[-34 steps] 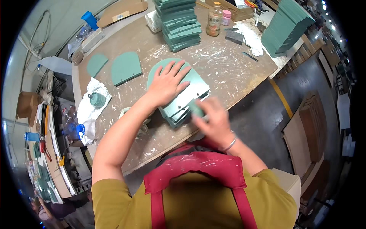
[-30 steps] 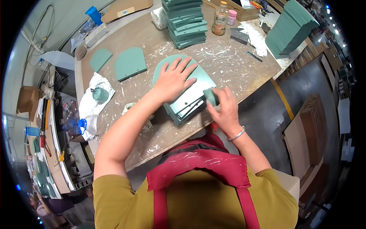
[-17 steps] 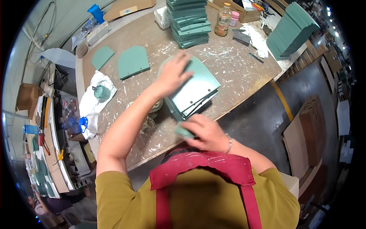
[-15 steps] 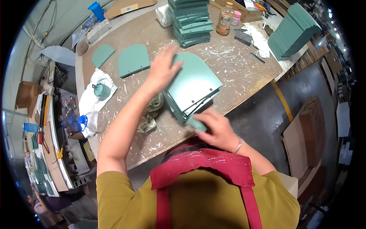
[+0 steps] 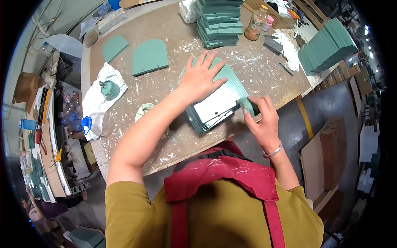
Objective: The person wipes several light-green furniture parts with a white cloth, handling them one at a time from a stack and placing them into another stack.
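A stack of green boards (image 5: 212,108), arched at the far end and straight at the near end, lies near the table's front edge. My left hand (image 5: 201,82) rests flat on its top board, fingers spread. Dark holes show along that board's near edge. At the stack's right corner my right hand (image 5: 264,120) is closed on a small soft green pad (image 5: 247,106), pressed against the boards' edges. Its exact kind I cannot make out. Two loose arched boards lie to the left, one whole (image 5: 150,57) and one smaller (image 5: 114,47).
A tall stack of green boards (image 5: 219,25) stands at the back, beside a glass bottle (image 5: 256,24). More boards (image 5: 326,47) lean in a row at the far right. A green-stained jar (image 5: 110,89) sits on a white cloth (image 5: 93,97) at the left.
My left hand has shifted right and now lies flat across the stack's top. My right hand has moved with the green pad from the stack's near edge to its right corner.
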The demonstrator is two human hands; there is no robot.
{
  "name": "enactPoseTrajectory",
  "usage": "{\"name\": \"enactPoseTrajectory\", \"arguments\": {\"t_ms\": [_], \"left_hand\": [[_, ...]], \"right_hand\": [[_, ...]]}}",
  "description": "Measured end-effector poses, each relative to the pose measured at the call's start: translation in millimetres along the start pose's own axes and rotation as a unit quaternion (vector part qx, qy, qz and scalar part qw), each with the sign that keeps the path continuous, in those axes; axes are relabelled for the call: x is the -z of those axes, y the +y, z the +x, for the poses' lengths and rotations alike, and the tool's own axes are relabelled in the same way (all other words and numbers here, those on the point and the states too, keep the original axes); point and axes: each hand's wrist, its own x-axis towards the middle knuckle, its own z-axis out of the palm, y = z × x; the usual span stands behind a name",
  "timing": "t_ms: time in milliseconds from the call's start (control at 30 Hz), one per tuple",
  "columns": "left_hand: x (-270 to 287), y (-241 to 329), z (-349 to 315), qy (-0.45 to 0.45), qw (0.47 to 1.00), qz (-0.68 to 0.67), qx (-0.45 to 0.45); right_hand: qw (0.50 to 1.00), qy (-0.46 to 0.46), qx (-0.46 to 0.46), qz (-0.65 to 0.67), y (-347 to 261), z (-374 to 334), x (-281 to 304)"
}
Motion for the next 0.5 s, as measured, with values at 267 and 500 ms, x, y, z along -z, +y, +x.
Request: {"name": "enactPoseTrajectory", "arguments": {"t_ms": [267,500], "left_hand": [[-3,-1,0,-0.008,1.0,-0.014,0.014],[-5,-1,1,0.001,0.999,-0.028,0.017]], "right_hand": [[0.99,-0.022,0.137,-0.016,-34,-18,-45],[0.966,-0.125,0.209,0.082,-55,-22,-44]]}}
